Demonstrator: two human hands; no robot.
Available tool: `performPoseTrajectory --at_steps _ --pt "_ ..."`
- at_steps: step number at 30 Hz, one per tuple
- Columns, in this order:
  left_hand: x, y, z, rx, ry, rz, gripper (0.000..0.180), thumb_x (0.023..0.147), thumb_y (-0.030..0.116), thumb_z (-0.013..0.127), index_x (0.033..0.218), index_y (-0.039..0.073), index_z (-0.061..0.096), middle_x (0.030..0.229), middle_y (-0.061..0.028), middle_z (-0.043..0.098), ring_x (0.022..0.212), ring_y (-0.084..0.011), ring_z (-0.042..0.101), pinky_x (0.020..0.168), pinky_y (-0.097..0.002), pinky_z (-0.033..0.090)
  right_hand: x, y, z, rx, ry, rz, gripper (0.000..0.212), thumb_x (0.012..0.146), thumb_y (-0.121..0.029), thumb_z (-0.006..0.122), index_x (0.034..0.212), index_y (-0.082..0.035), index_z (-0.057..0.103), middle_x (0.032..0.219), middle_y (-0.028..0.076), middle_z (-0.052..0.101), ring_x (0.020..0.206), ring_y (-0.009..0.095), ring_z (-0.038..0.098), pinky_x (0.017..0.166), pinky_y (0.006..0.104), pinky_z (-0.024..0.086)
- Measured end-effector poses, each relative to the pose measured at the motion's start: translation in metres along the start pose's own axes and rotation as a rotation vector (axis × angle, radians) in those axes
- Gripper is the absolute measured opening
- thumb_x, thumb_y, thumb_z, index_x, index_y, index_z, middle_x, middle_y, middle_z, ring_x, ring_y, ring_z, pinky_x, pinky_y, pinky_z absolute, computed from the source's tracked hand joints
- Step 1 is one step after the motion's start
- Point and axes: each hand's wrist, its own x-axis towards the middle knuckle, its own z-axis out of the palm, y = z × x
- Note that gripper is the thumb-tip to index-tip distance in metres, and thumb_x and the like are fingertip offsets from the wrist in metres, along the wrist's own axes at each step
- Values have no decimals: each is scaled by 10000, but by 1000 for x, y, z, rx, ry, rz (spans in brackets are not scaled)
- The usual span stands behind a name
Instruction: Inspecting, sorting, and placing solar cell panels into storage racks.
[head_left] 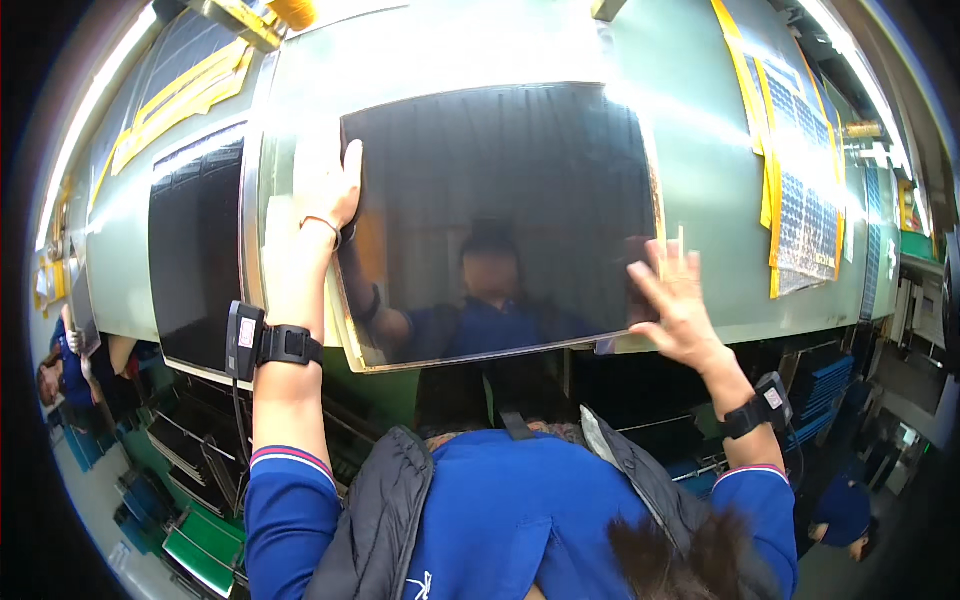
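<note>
A large, dark, glossy rectangular panel [500, 190] lies in front of me on a pale green tabletop, mirroring a person and the overhead light. Along its left edge rests my left hand [340, 190], fingers stretched out and partly washed out by glare. My right hand [675, 305] is spread open at the panel's right edge, near its lower corner; whether the palm touches the edge I cannot tell. Under the panel's left side shows a pale board edge [342, 320]. Each wrist wears a black strap with a small box.
Another dark panel [198, 240] lies to the left. Yellow-edged sheets with a cell pattern [800, 180] are at the right, and yellow strips [180, 105] at the upper left. Racks of dark panels [195, 455] stand below the table. Other people are at the far left [72, 360] and lower right [842, 510].
</note>
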Motion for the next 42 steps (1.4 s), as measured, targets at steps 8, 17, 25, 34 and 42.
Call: performPoseTrajectory --at_steps 8,17,25,34,42 --pt "2 13 1 -6 -26 60 640 923 448 429 1384 12 346 1443 -193 315 1341 -315 284 1120 -398 177 177 105 -2 -238 419 138 439 893 -271 528 1314 -153 481 1439 160 335 1320 355 307 1076 509 236" --pt "-185 -14 -136 -429 -290 369 691 720 224 732 1310 -1 451 1388 -213 399 1318 -346 351 1087 -466 241 -33 -11 59 -131 241 311 562 933 -264 441 1420 -27 294 1491 169 239 1396 342 162 1111 535 32" --pt "-212 -34 -123 -313 -32 659 395 718 61 603 1111 39 625 1194 -114 596 1114 -252 559 986 -419 418 -112 -56 66 33 345 430 376 958 -226 444 1291 -64 510 1438 174 336 1360 315 263 1116 462 145" --pt "-85 2 -264 -1004 859 509 117 804 14 644 777 80 551 731 -30 563 709 -156 532 631 -330 475 -133 -84 29 197 1408 623 426 978 -205 433 1345 -2 357 1360 152 330 1241 298 396 1057 408 321" --pt "-8 -36 -172 -655 426 -78 332 767 256 713 926 -22 624 797 -184 631 739 -298 602 680 -378 464 56 -200 61 -117 405 -107 510 847 -396 594 1290 -156 511 1464 221 247 1367 366 211 1111 538 87"
